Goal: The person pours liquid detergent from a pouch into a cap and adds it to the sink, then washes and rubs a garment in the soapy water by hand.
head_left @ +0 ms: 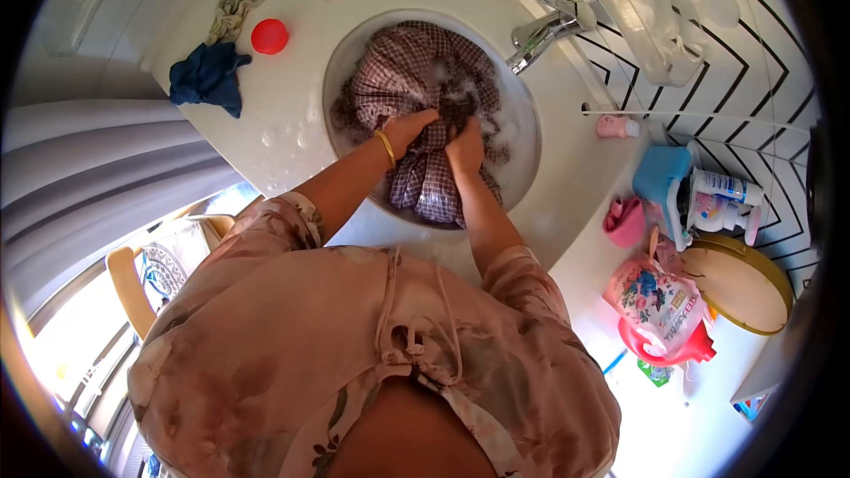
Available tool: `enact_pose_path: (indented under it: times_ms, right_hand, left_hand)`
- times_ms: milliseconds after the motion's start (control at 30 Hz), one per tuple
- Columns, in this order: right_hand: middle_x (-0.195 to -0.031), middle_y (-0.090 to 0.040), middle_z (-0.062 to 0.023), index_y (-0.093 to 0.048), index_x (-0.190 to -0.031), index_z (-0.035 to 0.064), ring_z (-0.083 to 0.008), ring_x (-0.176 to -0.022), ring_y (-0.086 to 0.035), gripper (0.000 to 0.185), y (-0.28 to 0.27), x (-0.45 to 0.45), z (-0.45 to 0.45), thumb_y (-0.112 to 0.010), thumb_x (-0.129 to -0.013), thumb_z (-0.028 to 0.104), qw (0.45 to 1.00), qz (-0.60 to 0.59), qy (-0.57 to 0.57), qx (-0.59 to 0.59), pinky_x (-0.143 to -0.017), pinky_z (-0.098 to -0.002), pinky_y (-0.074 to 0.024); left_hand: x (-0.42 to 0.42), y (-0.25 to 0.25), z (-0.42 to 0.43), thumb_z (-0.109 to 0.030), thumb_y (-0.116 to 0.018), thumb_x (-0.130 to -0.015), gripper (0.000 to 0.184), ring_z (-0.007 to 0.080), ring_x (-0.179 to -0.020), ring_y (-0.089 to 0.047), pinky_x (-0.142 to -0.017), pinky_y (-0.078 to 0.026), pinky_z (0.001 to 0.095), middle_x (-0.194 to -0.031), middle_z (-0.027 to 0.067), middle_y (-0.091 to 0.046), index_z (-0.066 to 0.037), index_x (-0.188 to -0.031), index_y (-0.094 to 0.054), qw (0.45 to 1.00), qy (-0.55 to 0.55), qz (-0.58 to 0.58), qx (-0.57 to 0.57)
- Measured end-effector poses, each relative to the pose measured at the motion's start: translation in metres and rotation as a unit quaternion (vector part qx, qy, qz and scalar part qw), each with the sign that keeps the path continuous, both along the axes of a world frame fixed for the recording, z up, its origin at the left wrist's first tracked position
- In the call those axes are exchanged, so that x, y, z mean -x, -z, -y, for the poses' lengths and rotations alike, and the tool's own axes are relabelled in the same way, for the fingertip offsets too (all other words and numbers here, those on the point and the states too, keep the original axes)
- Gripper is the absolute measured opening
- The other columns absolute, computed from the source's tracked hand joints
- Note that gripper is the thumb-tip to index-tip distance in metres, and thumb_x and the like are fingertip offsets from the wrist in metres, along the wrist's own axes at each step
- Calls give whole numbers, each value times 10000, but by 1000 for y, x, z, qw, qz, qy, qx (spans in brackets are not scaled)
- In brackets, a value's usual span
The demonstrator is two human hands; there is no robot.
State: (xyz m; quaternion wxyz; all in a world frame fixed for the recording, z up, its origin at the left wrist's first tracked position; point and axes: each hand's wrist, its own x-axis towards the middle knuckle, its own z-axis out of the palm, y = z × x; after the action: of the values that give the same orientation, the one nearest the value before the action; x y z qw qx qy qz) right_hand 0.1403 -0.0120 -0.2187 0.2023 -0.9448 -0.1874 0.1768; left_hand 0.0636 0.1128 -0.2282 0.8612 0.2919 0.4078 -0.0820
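Observation:
A wet, brown-and-white checked cloth [403,57] is bunched up in a round white sink [527,155] with suds around it. My left hand [410,130], below a gold bangle, grips a fold near the middle of the cloth. Close beside it on the right, my right hand [466,149] is closed on another part of the same cloth. The fabric between and below my hands is gathered into creases. Some of my fingertips are hidden in the folds, and I cannot tell what kind of garment or linen the cloth is.
A chrome faucet [542,31] reaches over the sink's upper right rim. On the left counter lie a dark blue cloth [209,77], a beige rag [235,14] and a red cap [269,36]. Bottles, a blue container [662,179] and a round gold-rimmed tray [739,283] stand at right.

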Motion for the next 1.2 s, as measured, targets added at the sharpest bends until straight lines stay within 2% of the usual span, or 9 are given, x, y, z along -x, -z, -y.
enact_pose_path:
  times_ms: [233, 333, 533, 667, 700, 833, 1067, 1100, 1200]
  right_hand:
    - [-995, -582, -242, -553, -1097, -19, -360, -917, -571, 352, 65, -70, -7, -552, -799, 168, 973, -132, -189, 8, -761, -403, -467]
    - [-984, -590, -234, -564, -1099, -11, -344, -890, -583, 363, 29, -64, -11, -542, -791, 182, 976, -199, 79, -51, -783, -370, -453]
    - [-949, -595, -214, -560, -1061, -19, -352, -857, -587, 357, -103, 55, -30, -536, -789, 213, 969, 69, -54, -231, -693, -372, -480]
    - [-863, -603, -194, -595, -998, -2, -367, -777, -576, 348, -45, -11, -29, -518, -810, 281, 995, -46, 30, -78, -657, -386, -474]
    - [-815, -608, -182, -606, -984, 5, -358, -741, -578, 343, -40, -39, -28, -523, -818, 293, 993, -105, 33, -53, -652, -386, -468]
    - [-737, -608, -168, -620, -937, 16, -328, -689, -573, 338, -53, -35, -32, -524, -844, 326, 956, -164, 137, -200, -637, -378, -454]
    - [-977, -477, -152, -578, -914, 50, -371, -791, -557, 277, -99, 61, -31, -604, -799, 301, 961, 128, -106, -220, -711, -425, -462]
    - [-942, -507, -168, -561, -833, 49, -390, -777, -547, 241, -88, 35, -28, -593, -801, 286, 960, 145, -55, -235, -665, -448, -461]
    - [-832, -589, -162, -590, -869, 8, -339, -792, -583, 315, -55, -42, -10, -598, -798, 315, 969, -136, 102, -177, -661, -400, -448]
  left_hand:
    - [-15, 49, 1, -431, -664, -723, 561, 217, -999, -538, -915, -384, 335, -1116, 95, -580, -51, -1125, -572, 986, 33, -158, -51]
    - [-10, 28, 2, -434, -658, -720, 555, 235, -995, -540, -899, -395, 358, -1109, 107, -580, -57, -1119, -574, 993, -70, -99, 1]
    - [-2, -42, -8, -385, -618, -751, 427, 243, -847, -576, -774, -466, 412, -931, 97, -618, -75, -1044, -592, 949, -152, 38, 272]
    - [-8, -59, 10, -341, -593, -766, 352, 229, -859, -557, -785, -468, 420, -999, 103, -573, -109, -1027, -553, 984, -133, -42, 115]
    - [2, 3, 12, -304, -603, -752, 321, 217, -882, -549, -824, -451, 417, -980, 76, -575, -112, -1004, -550, 988, 6, 82, -134]
    - [7, -69, -2, -299, -610, -737, 255, 207, -869, -559, -827, -442, 385, -867, 37, -624, -114, -912, -606, 986, -102, 51, 124]
    - [1, -57, 2, -310, -561, -797, 260, 211, -829, -576, -786, -471, 366, -896, 87, -629, -83, -915, -611, 951, -160, 91, 247]
    - [-6, -41, 7, -282, -561, -810, 241, 195, -829, -580, -783, -479, 341, -881, 90, -633, -70, -912, -612, 976, -165, 89, 111]
    - [-9, -66, 12, -262, -566, -817, 236, 189, -871, -579, -776, -485, 326, -955, 80, -623, -72, -954, -600, 988, -98, 46, 114]
